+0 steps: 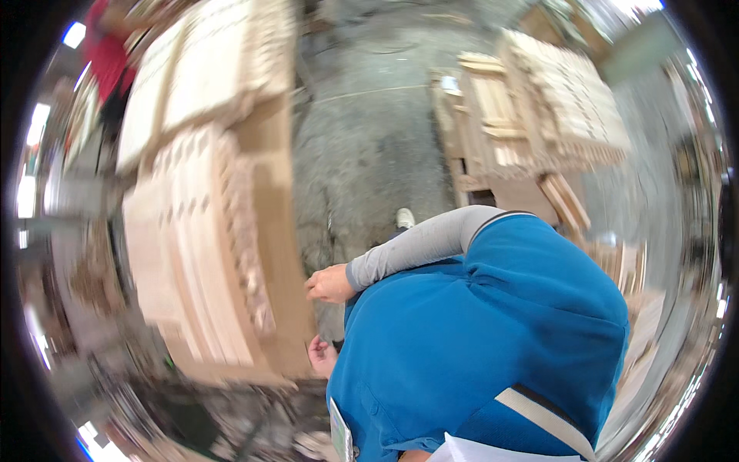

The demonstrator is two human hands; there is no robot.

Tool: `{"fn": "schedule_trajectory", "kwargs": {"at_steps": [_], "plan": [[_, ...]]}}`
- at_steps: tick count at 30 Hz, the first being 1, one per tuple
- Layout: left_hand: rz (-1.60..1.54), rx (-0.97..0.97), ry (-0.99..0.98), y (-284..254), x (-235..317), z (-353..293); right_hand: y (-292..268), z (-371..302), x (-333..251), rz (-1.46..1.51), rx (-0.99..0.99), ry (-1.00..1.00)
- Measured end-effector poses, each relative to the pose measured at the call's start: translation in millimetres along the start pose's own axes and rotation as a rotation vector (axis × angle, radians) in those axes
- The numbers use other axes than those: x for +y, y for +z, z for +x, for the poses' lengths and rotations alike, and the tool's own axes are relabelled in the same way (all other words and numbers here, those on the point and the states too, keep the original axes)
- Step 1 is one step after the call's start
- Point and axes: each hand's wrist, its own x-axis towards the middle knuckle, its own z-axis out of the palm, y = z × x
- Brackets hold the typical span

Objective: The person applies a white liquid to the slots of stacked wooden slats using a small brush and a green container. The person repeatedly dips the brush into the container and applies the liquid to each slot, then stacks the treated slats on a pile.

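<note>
My right hand (329,284), at the end of a grey sleeve, is beside the edge of a brown board (283,231). Its fingers are bent together, and whatever they may hold is hidden. Lower down, my left hand (322,356) is near the same edge, its fingers loosely curled and apart with nothing visible in them. Whether either hand touches the board is unclear. On the board lies a stack of pale wooden pieces (196,246) with dark slots or holes along them. Motion blurs the picture.
A second stack of pale wooden pieces (204,65) lies farther along the left side, near a person in red (109,54). Across the grey floor (369,138), more slotted wooden pieces (573,96) are piled at the right. A white shoe (405,218) shows on the floor.
</note>
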Motion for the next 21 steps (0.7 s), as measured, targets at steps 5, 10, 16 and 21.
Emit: {"fn": "schedule_trajectory", "kwargs": {"at_steps": [5, 10, 16, 21], "plan": [[0.310, -0.283, 0.068, 121.8, 95.5, 52.7, -79.2, -129.4, 74.9, -0.077, 0.315, 0.318], [0.283, -0.604, 0.034, 250.7, 123.9, 94.5, -111.4, -276.0, 102.8, -0.236, 0.645, 0.753], [0.456, -0.938, 0.089, 379.0, 149.3, 108.3, -94.3, -371.2, 90.4, -0.079, 0.753, 1.186], [0.733, -1.013, 0.103, 432.2, 137.2, 146.3, -93.8, -350.9, 109.9, 0.043, 0.931, 1.224]]}}
